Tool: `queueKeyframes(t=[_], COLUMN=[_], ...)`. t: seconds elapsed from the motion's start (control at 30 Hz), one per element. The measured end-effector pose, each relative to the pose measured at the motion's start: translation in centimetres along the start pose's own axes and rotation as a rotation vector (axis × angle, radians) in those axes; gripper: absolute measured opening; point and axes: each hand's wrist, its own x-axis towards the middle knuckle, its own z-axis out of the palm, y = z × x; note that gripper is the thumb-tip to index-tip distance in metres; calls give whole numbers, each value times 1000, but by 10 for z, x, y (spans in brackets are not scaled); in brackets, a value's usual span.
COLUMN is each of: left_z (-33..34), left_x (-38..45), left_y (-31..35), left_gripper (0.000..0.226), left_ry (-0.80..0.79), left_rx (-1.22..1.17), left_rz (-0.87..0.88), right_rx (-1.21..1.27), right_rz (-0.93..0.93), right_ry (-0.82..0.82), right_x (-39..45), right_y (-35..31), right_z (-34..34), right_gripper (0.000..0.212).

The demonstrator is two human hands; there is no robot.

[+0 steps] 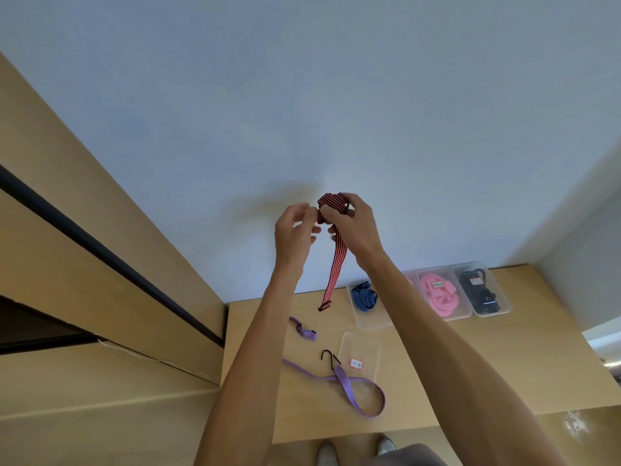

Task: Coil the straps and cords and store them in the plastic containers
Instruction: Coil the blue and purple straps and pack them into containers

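Observation:
High above the wooden table [504, 375], my right hand [349, 227] grips a partly coiled red-and-black striped strap [332, 204]. Its loose tail [336, 267] hangs down, ending in a dark hook just above the table. My left hand [294, 233] is close beside the coil with its fingers loosely curled; I cannot see whether it touches the strap. A purple strap [349, 388] with a black hook lies uncoiled on the table, across a clear container [361, 348] that bears a label. A blue coiled strap [364, 295] sits in another clear container.
Containers with a pink strap [440, 294] and black cords [480, 290] stand in a row at the table's back edge by the wall. A wooden cabinet [100, 297] stands on the left. My shoes show at the table's front edge.

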Motion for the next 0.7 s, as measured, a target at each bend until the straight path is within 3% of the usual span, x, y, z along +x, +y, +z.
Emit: queueKeyframes(t=[0.13, 0.27, 0.4, 0.5, 0.6, 0.7], left_z=[-9, -11, -4, 0, -4, -10], left_x=[2, 5, -1, -1, 8, 12], left_y=[4, 2, -1, 3, 8, 10], left_gripper=[15, 7, 10, 19, 31, 33], left_ry=[-140, -61, -55, -27, 10, -121], left_rx=[-39, -32, -34, -195, 24, 46], left_rz=[-167, -46, 16, -129, -255, -354], right_rx=[-15, 3, 14, 37, 29, 43], right_rz=[-46, 49, 120, 27, -76, -126], right_ry=[-74, -76, 20, 81, 65, 58], right_x=[-2, -3, -2, -3, -6, -8], right_y=[4, 7, 6, 7, 11, 17], right_z=[-2, -5, -1, 2, 2, 1], right_gripper=[40, 32, 42, 35, 16, 11])
